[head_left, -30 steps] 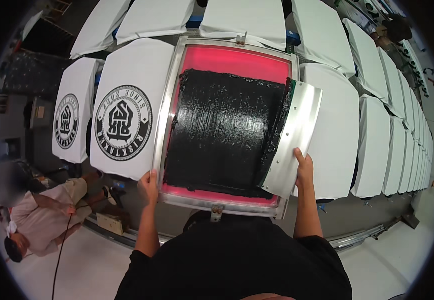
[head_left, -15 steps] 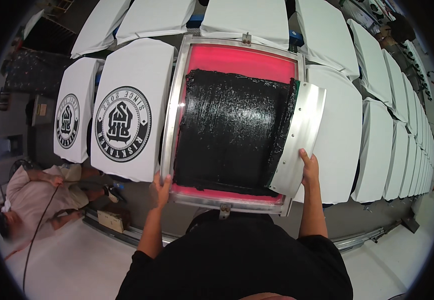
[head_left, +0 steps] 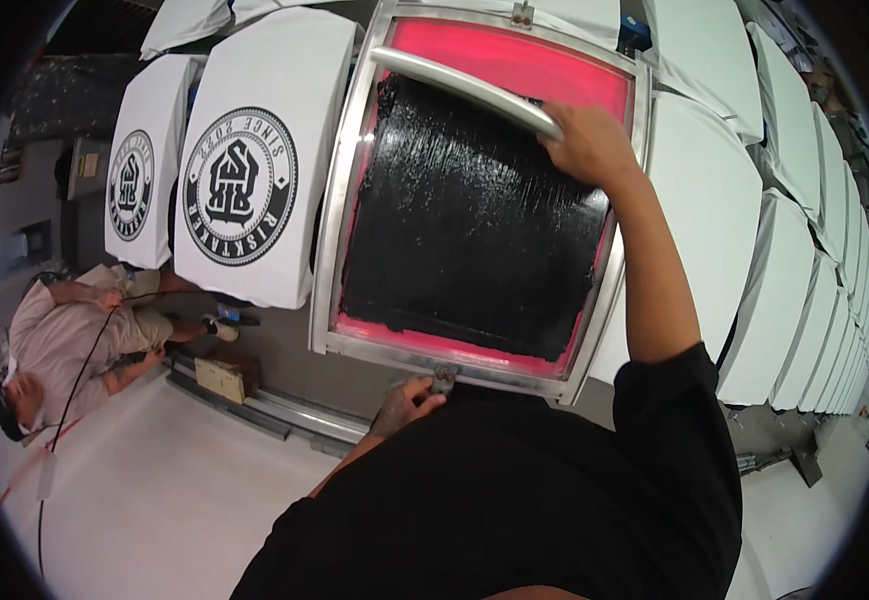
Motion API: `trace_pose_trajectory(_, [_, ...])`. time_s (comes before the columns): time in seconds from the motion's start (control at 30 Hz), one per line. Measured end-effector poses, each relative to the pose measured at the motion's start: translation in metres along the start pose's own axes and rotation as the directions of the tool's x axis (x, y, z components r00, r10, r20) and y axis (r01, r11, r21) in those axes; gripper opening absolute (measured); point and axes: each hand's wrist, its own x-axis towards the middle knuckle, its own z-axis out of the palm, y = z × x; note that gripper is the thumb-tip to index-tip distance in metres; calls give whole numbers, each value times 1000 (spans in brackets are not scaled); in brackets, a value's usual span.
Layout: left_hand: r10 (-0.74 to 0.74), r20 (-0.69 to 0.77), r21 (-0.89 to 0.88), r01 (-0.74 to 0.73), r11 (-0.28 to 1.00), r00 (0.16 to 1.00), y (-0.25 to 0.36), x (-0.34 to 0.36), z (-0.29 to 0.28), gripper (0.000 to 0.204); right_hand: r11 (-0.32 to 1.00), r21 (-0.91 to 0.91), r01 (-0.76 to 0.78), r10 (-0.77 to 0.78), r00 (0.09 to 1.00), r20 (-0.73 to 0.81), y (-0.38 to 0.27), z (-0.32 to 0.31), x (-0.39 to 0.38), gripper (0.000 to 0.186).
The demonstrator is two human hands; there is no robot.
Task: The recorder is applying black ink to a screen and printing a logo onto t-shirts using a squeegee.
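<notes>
My right hand [head_left: 590, 145] is closed on a long silver squeegee [head_left: 470, 88], which lies slanted across the upper part of a metal-framed screen [head_left: 337, 255]. The screen's pink surface [head_left: 510, 40] is mostly covered by glossy black ink [head_left: 465, 240] with an uneven edge. My left hand [head_left: 410, 405] is at the front edge, its fingers curled on a small metal bracket [head_left: 444, 380]. Left of the screen, white T-shirts [head_left: 320, 70] on boards carry round black printed designs [head_left: 240, 185].
More white shirts on boards [head_left: 785, 300] run in rows behind and to the right. At lower left a person [head_left: 85, 330] in a pale shirt holds a dark cable [head_left: 90, 370]. A metal rail [head_left: 305, 420] and a small box [head_left: 220, 380] are near the floor below.
My right hand has swung the squeegee from the screen's right side to across its top. My left hand has moved from the lower left corner to the front bracket. The view has shifted.
</notes>
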Motion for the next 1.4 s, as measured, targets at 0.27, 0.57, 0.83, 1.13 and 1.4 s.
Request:
trace_pose_trajectory(0.27, [273,-174,58,-267,962,946,-18,5,18,23,977,-167,135,-168,965,-200,-34,57,-49,40])
trace_pose_trajectory(0.57, [239,48,114,-243,963,970,-31,33,-6,23,971,218,99,-121,989,88,-130,29,-206,45])
trace_pose_trajectory(0.83, [961,48,851,-515,104,273,34,0,-79,51,983,179,36,-79,968,239,-188,69,-246,43])
trace_pose_trajectory(1.13, [693,316,939,-317,-132,647,112,36,-147,25,959,-36,-282,284,956,69,-146,66,-319,39])
trace_pose_trajectory(1.4, [825,413,848,-493,-195,385,72,39,-154,12,891,9,-454,453,887,-96,-151,121,-363,34])
